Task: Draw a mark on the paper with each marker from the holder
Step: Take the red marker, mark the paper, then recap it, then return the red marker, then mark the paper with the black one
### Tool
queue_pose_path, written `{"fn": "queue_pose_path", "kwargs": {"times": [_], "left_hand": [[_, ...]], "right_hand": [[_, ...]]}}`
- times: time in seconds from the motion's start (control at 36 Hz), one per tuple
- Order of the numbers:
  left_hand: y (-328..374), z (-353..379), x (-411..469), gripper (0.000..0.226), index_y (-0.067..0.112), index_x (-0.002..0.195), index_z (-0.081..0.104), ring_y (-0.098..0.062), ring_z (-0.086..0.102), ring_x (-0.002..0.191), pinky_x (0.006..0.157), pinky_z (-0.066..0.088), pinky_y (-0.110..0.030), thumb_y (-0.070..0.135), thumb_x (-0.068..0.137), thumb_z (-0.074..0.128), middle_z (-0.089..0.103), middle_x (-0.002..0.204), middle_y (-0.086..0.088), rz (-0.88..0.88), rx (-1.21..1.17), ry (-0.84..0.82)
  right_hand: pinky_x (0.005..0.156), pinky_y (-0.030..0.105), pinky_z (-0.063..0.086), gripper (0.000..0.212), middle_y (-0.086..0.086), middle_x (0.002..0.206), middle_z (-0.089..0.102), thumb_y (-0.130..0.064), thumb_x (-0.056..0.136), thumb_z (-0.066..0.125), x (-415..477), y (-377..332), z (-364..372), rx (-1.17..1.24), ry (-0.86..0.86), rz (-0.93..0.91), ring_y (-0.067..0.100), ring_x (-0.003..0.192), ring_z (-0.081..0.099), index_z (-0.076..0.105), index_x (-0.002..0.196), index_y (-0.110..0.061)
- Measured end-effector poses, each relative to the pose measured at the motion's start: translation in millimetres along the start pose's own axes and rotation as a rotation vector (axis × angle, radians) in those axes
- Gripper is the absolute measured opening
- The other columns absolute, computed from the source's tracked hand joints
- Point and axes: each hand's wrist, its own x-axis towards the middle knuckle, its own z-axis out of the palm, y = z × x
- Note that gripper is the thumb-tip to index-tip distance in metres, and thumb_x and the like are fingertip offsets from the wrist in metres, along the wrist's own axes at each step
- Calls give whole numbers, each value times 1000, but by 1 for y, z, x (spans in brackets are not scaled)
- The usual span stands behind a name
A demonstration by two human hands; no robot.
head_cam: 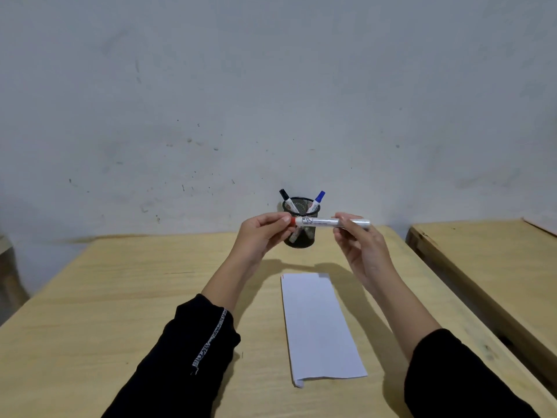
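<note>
Gripping a red marker (319,221), both hands' fingers (278,220) hover over wooden table (120,297).

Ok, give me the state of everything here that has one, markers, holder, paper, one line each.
Red marker: held level between left hand and right hand, cap end in the left fingers.
Black marker: capped, leaning in holder.
Blue marker: capped, leaning in holder.
Holder: upright.
Paper: flat, nearly blank.

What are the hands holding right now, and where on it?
A red marker: left hand on the red cap end, right hand on the barrel's other end.
</note>
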Motion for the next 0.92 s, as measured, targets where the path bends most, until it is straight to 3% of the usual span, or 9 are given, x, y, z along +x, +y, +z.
{"fn": "queue_pose_path", "kwargs": {"times": [0.11,0.25,0.39,0.53,0.58,0.64,0.75,0.83,0.92], "left_hand": [[5,-3,18,8,7,86,70,-10,70,71,74,57,-17,2,84,64,75,75,-2,53,2,49],[13,4,34,14,3,97,67,-9,69,66,74,58,-18,3,83,66,71,78,-5,132,118,98],[18,24,34,10,6,93,67,-8,67,66,74,57,-19,5,83,67,68,77,-6,209,275,31],[7,16,37,11,16,86,69,-17,65,84,87,54,-31,27,84,67,69,84,-3,259,451,40],[-5,4,43,17,14,91,69,-13,64,84,80,51,-19,29,82,70,69,88,-2,243,557,91],[-20,-8,52,28,8,101,65,-7,61,81,69,47,-4,21,78,75,66,93,-4,174,613,112],[-52,-20,62,49,7,109,58,-12,58,92,75,45,-10,14,67,83,60,97,-2,64,656,135],[-69,-18,68,60,7,115,54,-12,54,100,83,42,-18,12,64,85,56,107,-2,26,669,117],[-80,-14,73,62,24,107,50,-14,54,107,80,43,-18,19,58,87,53,117,0,57,679,73]], "right_hand": [[65,17,54,10,4,80,67,1,81,64,18,-1,-15,-206,-84,6,11,65,65,67,87,-6],[64,29,46,16,-3,78,67,1,79,67,25,0,-11,-745,-240,-54,20,66,67,68,85,-13],[67,25,49,7,13,79,54,-1,79,66,24,10,0,-944,-375,-32,17,62,66,60,83,-2],[74,43,52,10,8,78,52,-6,77,68,28,20,3,-955,-254,-130,22,69,60,59,79,-5],[73,46,53,14,7,79,53,-8,78,68,36,23,4,-925,-156,-189,22,68,58,56,82,-2],[73,41,53,12,2,80,58,-9,80,68,50,25,4,-892,-87,-255,24,71,59,56,81,-10],[66,11,48,22,-6,88,57,-7,82,66,71,27,7,-807,5,-336,19,77,60,53,86,-24],[66,17,50,26,-3,88,57,-7,82,65,85,35,9,-839,11,-336,18,77,60,52,82,-29],[60,8,46,19,-6,81,59,-5,80,65,95,41,12,-903,-36,-267,10,72,59,55,87,-20]]}}
